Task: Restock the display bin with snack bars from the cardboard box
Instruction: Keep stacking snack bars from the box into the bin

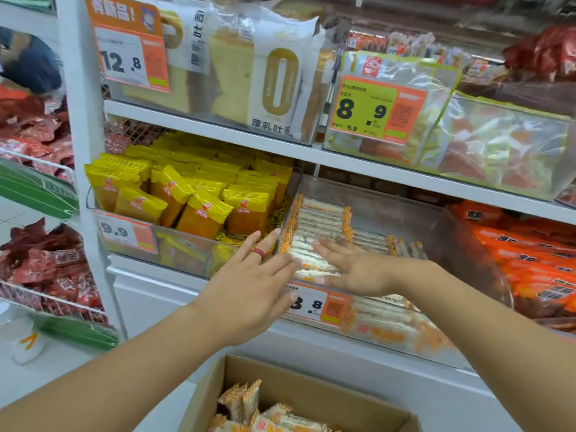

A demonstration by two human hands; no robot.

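While both hands reach over the bin rim, notes:
Surface: white shop shelf (218, 137), tiered.
Left hand (249, 288): fingers straight, spread, tips at display bin (436, 213) left wall.
Right hand (355, 269): fingers flat, pressing stacked snack bars (318, 219).
Neighbours: yellow packets (193, 198) left of fingers; orange packs (536, 263) right.
Room: bin bare beyond fingertips.
Below wrists: cardboard box (311, 397), bars inside.

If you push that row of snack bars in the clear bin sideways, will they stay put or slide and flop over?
The snack bars would probably slide easily, since their wrappers look glossy. They stand on edge in a row, so loose ones might topple. The left hand and right hand lie flat on them, which suggests they need steadying.
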